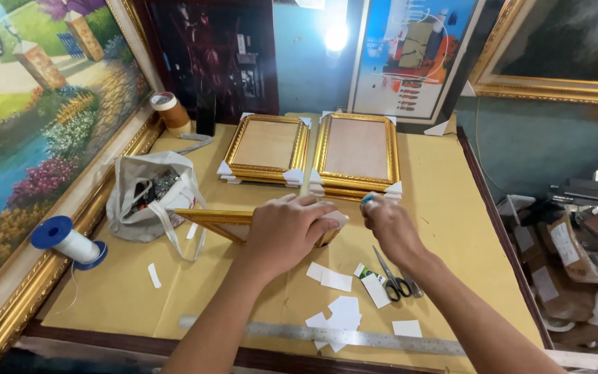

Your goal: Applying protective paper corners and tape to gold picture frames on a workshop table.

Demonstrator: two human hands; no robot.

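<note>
My left hand presses down on a gold picture frame that lies on the yellowish worktable, covering its right corner. My right hand is beside that corner, fingers pinched around a small teal-tipped object I cannot identify. Two stacks of gold frames with white corner protectors stand behind my hands, a left stack and a right stack. Several white card pieces lie in front of my hands.
Black-handled scissors lie under my right forearm. A metal ruler runs along the front edge. A white cloth bag, a blue spool of white cord and a tape roll sit left. Large framed paintings lean around the table.
</note>
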